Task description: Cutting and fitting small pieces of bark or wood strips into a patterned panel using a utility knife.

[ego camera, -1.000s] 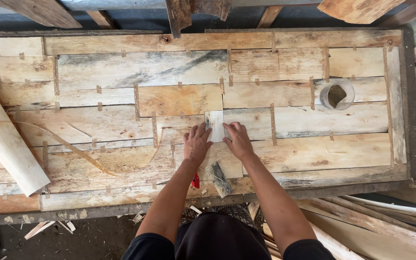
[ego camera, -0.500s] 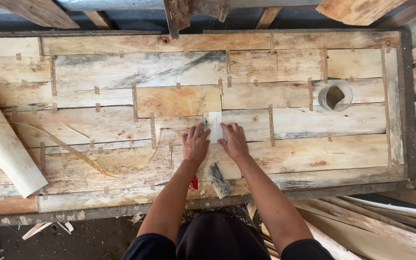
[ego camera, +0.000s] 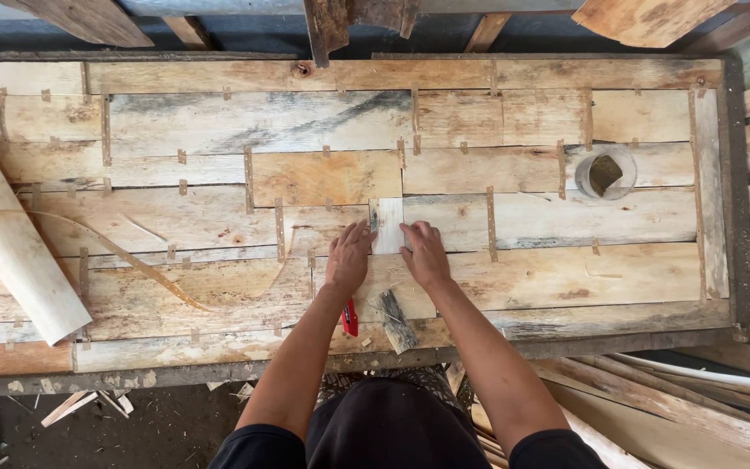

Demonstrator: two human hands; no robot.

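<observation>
A large sheet of patched wood veneer [ego camera: 219, 130] covers a long workbench, its pieces joined by short strips of tape. My left hand [ego camera: 348, 258] and my right hand [ego camera: 424, 254] lie flat on it near the middle, fingers spread. Between them stands a small pale veneer patch [ego camera: 389, 224], and the fingertips of both hands touch its edges. Under my left wrist a red cutter [ego camera: 350, 319] rests on the sheet. Beside it, between my forearms, lies a dark, rough scrap of wood [ego camera: 396, 320].
A rolled-up pale veneer sheet [ego camera: 10, 243] lies on the left end, with a long thin curled strip [ego camera: 158, 278] trailing from it. A roll of tape [ego camera: 605, 172] sits at the right. Loose planks [ego camera: 696, 408] pile up at lower right; offcuts litter the floor [ego camera: 80, 404].
Both hands stay pressed beside the small patch; they have shifted only slightly.
</observation>
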